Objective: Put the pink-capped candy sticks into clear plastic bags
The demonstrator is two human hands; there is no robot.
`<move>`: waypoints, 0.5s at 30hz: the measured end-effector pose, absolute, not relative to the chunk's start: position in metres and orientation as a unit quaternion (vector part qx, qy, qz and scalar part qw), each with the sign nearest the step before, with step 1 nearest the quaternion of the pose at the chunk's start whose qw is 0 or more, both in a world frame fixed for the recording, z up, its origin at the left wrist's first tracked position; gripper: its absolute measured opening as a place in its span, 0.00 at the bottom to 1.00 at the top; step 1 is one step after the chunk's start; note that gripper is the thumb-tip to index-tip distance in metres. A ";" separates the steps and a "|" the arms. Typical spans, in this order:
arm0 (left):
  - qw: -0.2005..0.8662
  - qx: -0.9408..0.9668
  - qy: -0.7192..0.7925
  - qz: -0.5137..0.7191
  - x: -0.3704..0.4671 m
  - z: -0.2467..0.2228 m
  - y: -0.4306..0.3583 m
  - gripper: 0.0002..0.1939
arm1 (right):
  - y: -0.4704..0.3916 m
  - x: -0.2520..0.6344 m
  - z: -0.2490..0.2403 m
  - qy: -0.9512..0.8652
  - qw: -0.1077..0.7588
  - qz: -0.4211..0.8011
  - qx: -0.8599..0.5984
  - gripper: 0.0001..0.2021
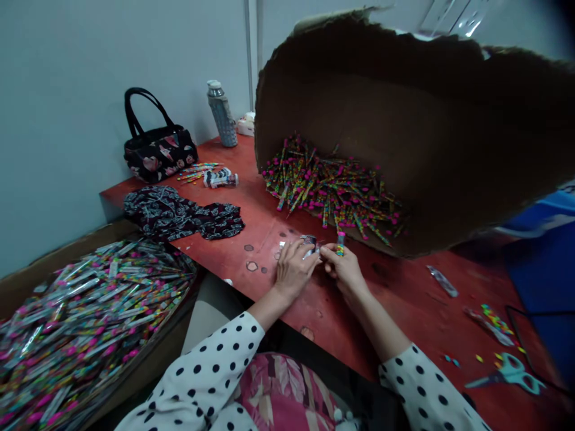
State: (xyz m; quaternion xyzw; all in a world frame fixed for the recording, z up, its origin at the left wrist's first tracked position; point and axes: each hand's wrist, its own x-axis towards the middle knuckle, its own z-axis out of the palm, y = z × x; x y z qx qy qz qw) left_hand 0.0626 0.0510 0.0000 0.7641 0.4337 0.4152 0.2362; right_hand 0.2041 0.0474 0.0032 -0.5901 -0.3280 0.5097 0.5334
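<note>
The person sat at a red table (404,299), both hands meeting at its near-centre. The left hand (294,269) pinched a small clear packet (309,244) with a dark printed label, fingers curled round it from the left. The right hand (345,269) pinched a multicolour pencil (340,243) upright betw. thumb and fingers, tip end just beside the packet mouth. Whether the pencil had entered the packet could not be told; hands hid the join.

Step in hand, as judged: sleeving one pencil into its wrapper. Approx. mid-step, w/ pencil and packet touching or nearly so.

Supply and output positions:
- Loose pencils lay in a heap (332,191) inside a big cardboard box (449,149) tipped on its side, just beyond the hands.
- Wrapped pencils filled a cardboard tray (90,323) at the person's left, below table level.
- Spare wrappers (442,281) and scissors (512,371) lay at the right, well apart from the hands.

Next move would call for the packet mouth to be held open by the left hand while the right aligned the pencil w/ the opening and slid it lengthwise. Risk, as judged: thin film buckling or the tip snagging if misaligned.

A handbag (157,149), bottle (222,114) and dark cloth (184,218) sat at the far left, not involved.
</note>
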 end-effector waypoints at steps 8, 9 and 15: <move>0.709 0.420 0.411 0.389 0.053 0.012 0.045 0.14 | 0.045 0.193 0.026 -0.393 0.493 0.532 -0.566 0.17; 0.734 0.386 0.405 0.385 0.054 0.011 0.044 0.13 | 0.045 0.191 0.027 -0.404 0.484 0.529 -0.569 0.17; 0.742 0.232 0.434 0.455 0.051 0.010 0.042 0.13 | 0.019 0.192 0.024 -0.451 0.450 0.498 -0.588 0.17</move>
